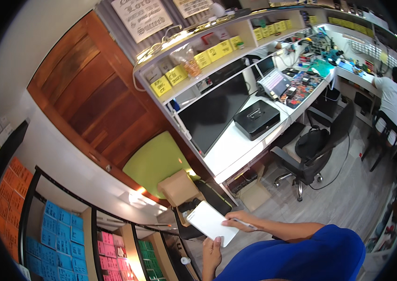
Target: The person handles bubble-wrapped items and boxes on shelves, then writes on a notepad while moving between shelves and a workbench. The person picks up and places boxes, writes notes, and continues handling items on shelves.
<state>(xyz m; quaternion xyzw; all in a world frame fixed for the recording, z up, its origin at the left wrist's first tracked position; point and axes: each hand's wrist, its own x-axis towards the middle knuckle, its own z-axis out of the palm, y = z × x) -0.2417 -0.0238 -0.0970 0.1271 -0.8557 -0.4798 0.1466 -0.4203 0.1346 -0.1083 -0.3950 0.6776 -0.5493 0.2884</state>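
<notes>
A white notepad (209,221) tilts in front of me, a small line of print near its far edge. My left hand (212,250) grips its near lower edge, thumb on top. Over the pad's right side, my right hand (241,221) is closed around a pen (249,225) that points back toward my wrist. The pen's tip is hidden by my fingers, so I cannot tell whether it touches the paper. Any writing on the sheet is too small to make out.
Beyond the pad, an open cardboard box (179,188) rests by a green chair (157,161). Coloured boxes fill the shelves (90,239) at left. A black cash box (257,119) sits on the white desk (222,159). An office chair (318,150) and a seated person (393,100) are at right.
</notes>
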